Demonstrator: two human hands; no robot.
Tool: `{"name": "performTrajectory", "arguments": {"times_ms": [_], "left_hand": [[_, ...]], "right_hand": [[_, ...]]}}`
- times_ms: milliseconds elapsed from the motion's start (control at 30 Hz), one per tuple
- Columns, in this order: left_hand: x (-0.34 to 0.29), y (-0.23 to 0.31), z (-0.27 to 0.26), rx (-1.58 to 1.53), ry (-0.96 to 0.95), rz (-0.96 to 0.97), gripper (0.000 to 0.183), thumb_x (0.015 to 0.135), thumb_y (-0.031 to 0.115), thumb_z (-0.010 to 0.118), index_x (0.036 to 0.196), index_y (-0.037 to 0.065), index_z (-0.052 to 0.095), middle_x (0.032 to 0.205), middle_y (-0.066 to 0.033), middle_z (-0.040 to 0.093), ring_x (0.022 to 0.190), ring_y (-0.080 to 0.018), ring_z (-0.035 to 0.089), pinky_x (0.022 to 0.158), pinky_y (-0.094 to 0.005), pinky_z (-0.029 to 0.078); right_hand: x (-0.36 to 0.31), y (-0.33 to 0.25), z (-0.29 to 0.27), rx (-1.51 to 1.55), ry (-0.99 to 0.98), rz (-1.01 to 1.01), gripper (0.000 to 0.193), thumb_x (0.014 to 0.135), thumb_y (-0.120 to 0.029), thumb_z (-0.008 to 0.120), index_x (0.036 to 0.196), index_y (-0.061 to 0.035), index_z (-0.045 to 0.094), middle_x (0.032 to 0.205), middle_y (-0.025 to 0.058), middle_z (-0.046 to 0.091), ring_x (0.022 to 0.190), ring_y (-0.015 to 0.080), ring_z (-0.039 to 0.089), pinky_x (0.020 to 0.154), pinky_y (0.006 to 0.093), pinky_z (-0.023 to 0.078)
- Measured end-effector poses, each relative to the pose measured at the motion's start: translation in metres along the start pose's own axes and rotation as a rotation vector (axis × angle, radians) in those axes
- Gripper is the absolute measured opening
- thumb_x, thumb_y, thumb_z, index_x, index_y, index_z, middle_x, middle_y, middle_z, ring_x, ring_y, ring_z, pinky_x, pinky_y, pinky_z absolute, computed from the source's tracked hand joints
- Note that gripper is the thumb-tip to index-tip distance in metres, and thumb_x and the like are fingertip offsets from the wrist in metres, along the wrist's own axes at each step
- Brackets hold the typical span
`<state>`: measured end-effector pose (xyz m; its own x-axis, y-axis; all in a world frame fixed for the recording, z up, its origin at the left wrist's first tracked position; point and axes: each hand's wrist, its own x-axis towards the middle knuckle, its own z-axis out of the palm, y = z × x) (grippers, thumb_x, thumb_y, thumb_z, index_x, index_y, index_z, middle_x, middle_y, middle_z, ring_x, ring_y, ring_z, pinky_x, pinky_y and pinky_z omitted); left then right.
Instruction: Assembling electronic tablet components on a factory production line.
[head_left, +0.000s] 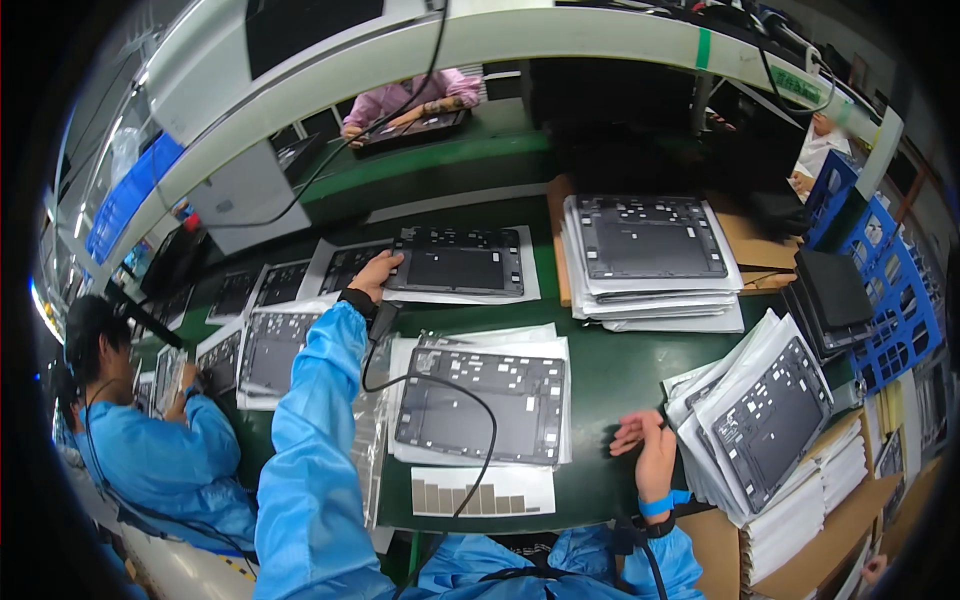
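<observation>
My left hand reaches forward and grips the left edge of a dark grey tablet housing, which lies on white sheets at the far side of the bench. Over the bench on the right, my right hand holds nothing, with fingers apart. A blue band circles that wrist. Directly before me another tablet housing rests on white sheeting. Below it lies a white card with grey-brown adhesive pieces in a row. A black cord runs from my left wrist across the middle housing.
A tall stack of housings with white sheets stands at the back right. A tilted stack leans at the right beside blue crates. More housings lie left. A co-worker in blue sits left; a shelf beam crosses above.
</observation>
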<state>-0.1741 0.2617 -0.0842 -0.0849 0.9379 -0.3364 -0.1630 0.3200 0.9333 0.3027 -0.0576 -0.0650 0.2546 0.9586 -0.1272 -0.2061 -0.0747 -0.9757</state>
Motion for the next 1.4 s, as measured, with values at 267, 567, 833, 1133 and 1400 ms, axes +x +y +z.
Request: {"name": "performTrajectory", "arguments": {"times_ms": [267,567,833,1133,1400], "left_hand": [[0.086,-0.017,0.031,1.274,0.33,0.238,0.043,0.086,0.034,0.064,0.102,-0.005,0.072,0.106,-0.0267,0.071,0.1,-0.0382,0.069,0.091,-0.0457,0.053],[-0.039,0.035,0.032,1.431,0.128,0.666,0.035,0.092,0.029,0.063,0.106,-0.003,0.067,0.107,-0.0226,0.071,0.095,-0.041,0.069,0.082,-0.0438,0.055],[-0.4,-0.05,0.097,1.183,-0.411,0.606,0.043,0.085,0.017,0.072,0.125,0.007,0.064,0.125,-0.0153,0.063,0.119,-0.0352,0.059,0.101,-0.0468,0.047],[-0.434,-0.179,0.139,1.298,-0.286,0.653,0.067,0.083,0.04,0.074,0.145,0.029,0.053,0.159,-0.0169,0.031,0.148,-0.0438,0.023,0.118,-0.0679,0.013],[-0.432,-0.181,0.137,1.3,-0.281,0.684,0.067,0.082,0.038,0.075,0.144,0.029,0.054,0.158,-0.0165,0.032,0.148,-0.043,0.024,0.119,-0.0676,0.014]], "right_hand": [[-0.017,-0.016,-0.023,-0.441,0.078,0.066,0.06,0.107,-0.035,0.035,0.068,-0.001,0.065,0.066,0.0052,0.059,0.06,0.0114,0.055,0.051,0.0263,0.041],[-0.02,-0.01,-0.013,-0.126,-0.292,0.12,0.012,0.095,-0.008,0.067,0.1,0.0003,0.059,0.079,0.0062,0.063,0.067,0.013,0.062,0.064,0.026,0.05],[-0.055,0.004,-0.011,-0.063,-0.122,0.025,0.016,0.093,-0.003,0.07,0.106,0.0062,0.068,0.089,0.0107,0.071,0.077,0.0168,0.07,0.072,0.0265,0.057],[-0.092,0.031,0.031,-0.241,-0.11,0.195,0.018,0.091,-0.011,0.075,0.102,0.0024,0.071,0.08,0.0071,0.072,0.069,0.013,0.07,0.055,0.0221,0.048],[-0.093,0.036,0.045,-0.342,-0.107,0.166,0.02,0.09,-0.013,0.077,0.1,0.003,0.071,0.078,0.0065,0.073,0.068,0.0113,0.07,0.053,0.0209,0.045]]}}
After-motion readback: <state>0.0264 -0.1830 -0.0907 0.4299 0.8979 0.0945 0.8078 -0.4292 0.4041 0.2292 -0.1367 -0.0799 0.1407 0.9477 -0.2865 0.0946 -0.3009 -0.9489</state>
